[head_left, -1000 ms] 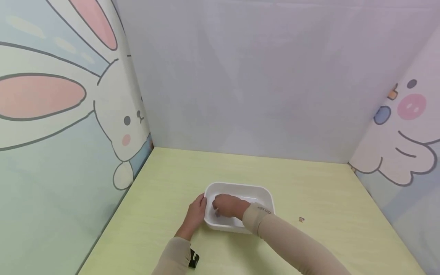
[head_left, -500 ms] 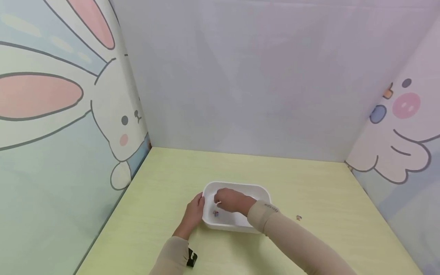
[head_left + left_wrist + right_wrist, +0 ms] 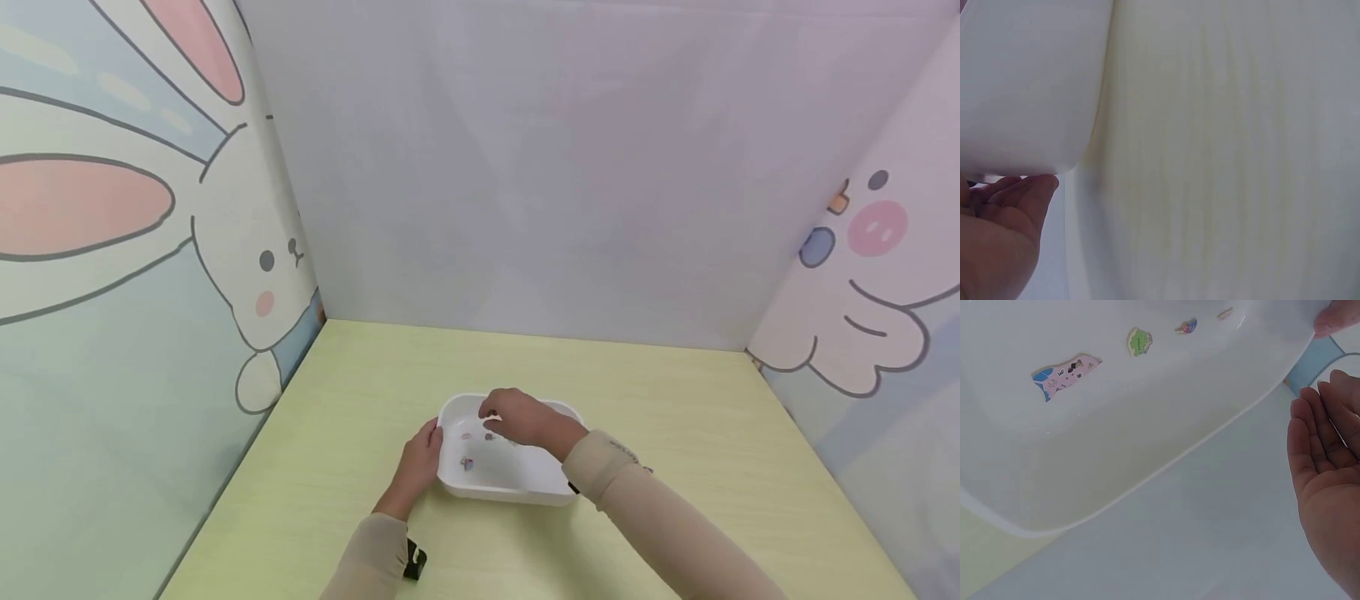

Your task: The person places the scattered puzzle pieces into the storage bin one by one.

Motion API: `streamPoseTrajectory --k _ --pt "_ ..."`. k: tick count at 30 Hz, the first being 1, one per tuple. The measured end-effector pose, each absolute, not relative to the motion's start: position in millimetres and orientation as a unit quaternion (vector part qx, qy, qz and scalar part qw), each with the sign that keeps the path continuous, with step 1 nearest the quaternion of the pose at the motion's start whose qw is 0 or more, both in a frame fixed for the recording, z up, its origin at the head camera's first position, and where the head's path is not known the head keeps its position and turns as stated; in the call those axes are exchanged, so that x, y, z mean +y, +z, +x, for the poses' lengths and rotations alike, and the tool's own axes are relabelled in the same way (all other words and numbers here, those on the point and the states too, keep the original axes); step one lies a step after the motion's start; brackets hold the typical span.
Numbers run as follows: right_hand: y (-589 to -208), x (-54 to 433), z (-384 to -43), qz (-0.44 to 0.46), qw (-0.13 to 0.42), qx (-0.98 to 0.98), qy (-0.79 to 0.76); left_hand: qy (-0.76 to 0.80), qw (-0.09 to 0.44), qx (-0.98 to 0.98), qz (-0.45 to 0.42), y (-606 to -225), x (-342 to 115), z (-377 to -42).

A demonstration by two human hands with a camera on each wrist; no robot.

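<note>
A white, rounded rectangular tray (image 3: 510, 496) sits on the table. My left hand (image 3: 417, 458) grips its left end, with the thumb (image 3: 1335, 317) at the rim and fingers against the outer wall in the left wrist view. Over the tray's back part hovers my right hand (image 3: 521, 417), fingers loosely bent and holding nothing. Several small flat printed pieces lie on the tray floor: a pink and blue one (image 3: 1067, 375), a green one (image 3: 1140, 342), a multicoloured one (image 3: 1187, 326) and a pale one (image 3: 1225, 314). The right hand hides part of the tray in the head view.
Another small piece (image 3: 648, 470) lies on the yellow-green table (image 3: 697, 433), right of the tray, partly behind the right sleeve. A black object (image 3: 415, 562) shows beside the left sleeve. Cartoon-printed side panels (image 3: 262, 333) and a plain back sheet (image 3: 525, 208) enclose the table.
My right hand has lifted from the tray floor and moved back and right, uncovering several pieces at the left. My left hand keeps its grip on the tray.
</note>
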State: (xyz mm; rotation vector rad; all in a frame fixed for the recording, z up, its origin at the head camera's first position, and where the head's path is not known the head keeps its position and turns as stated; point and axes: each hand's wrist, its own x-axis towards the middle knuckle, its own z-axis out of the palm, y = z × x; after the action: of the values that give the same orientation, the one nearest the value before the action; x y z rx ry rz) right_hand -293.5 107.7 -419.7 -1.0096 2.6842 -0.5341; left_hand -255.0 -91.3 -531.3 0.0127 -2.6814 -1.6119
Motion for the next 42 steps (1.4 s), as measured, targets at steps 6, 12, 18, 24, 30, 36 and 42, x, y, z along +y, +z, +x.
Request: streamPoseTrajectory --k 6,12,18,24,30,36,42 --pt "-415 125 -293 -0.324 0.094 0.920 -0.201 -0.516 0.008 -0.856 0.011 -530 -90 -255" --pt "-414 140 -291 -0.299 0.088 0.925 -0.217 -0.521 0.002 -0.854 0.020 -530 -89 -256" --pt "-412 161 -287 -0.293 0.062 0.927 -0.226 -0.520 -0.005 -0.854 0.023 -531 -87 -255" --pt "-414 186 -282 -0.265 0.045 0.932 -0.245 -0.524 -0.005 -0.852 0.022 -533 -87 -257" --pt "-420 208 -279 -0.228 0.041 0.937 -0.261 -0.520 -0.008 -0.853 0.030 -531 -87 -257" --pt "-430 227 -275 -0.205 0.043 0.940 -0.269 -0.516 -0.007 -0.856 0.029 -533 -87 -258" --pt "-442 244 -270 -0.185 0.040 0.942 -0.278 -0.516 -0.006 -0.856 0.031 -533 -87 -258"
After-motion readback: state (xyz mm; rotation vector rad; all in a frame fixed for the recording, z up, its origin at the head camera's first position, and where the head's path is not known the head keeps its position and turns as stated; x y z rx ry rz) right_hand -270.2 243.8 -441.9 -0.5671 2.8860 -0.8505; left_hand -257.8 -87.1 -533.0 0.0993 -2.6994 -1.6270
